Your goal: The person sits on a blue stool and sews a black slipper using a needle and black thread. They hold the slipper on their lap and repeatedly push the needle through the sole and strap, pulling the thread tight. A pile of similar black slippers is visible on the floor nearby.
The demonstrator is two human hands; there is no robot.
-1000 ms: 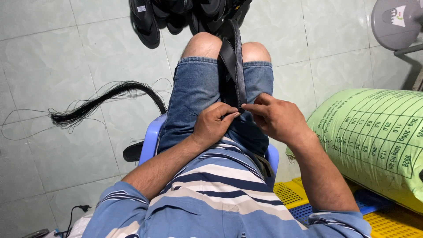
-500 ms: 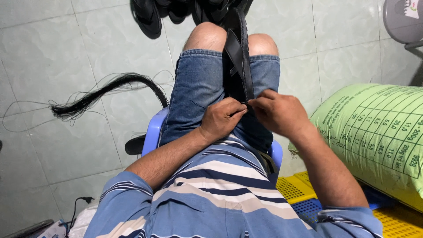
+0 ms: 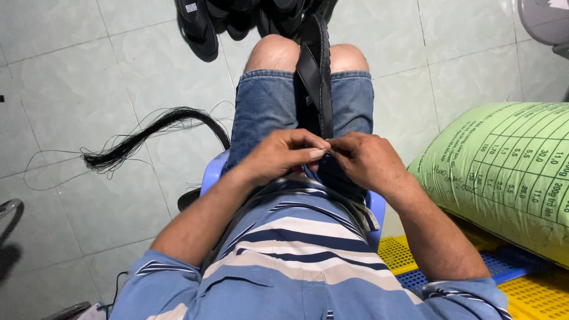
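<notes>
Floor: pale tiles, black thread bundle (image 3: 148,133) at 9 o'clock.
Hands: left hand (image 3: 284,155) and right hand (image 3: 364,163) pinch black sandal (image 3: 317,71) at its near end.
Tip: probably keep it braced between the knees.

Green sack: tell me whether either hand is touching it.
No. Both hands meet at the black sandal on the lap, apart from the sack.

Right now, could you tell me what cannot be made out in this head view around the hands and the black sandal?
- Near end of the black sandal: covered by the left hand and right hand.
- What the fingertips pinch: too small to tell.
- Pile of black sandals: cut off by the top edge.
- Green sack: cut off by the right edge.
- Blue stool: mostly hidden by the legs.
</notes>
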